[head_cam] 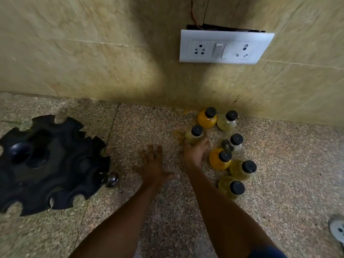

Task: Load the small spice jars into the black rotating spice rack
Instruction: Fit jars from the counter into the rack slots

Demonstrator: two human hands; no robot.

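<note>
Speckled stone worktop [167, 211]: right hand [195, 151] grasps pale-filled black-capped spice jar [195, 135], left hand [154, 164] released; crowded neighbouring jars may topple during lift, black notched rotating rack [50, 164] standing well apart.

rack [50, 164]: black plastic, faintly glossy | jars [219, 159]: clear glossy bodies, seen to be capped in matt black plastic | counter [167, 211]: speckled polished stone, smooth | wall [93, 53]: beige marbled tiles, smooth with slight sheen | socket plate [225, 46]: white glossy plastic | knob [112, 179] beside rack: shiny metal
</note>
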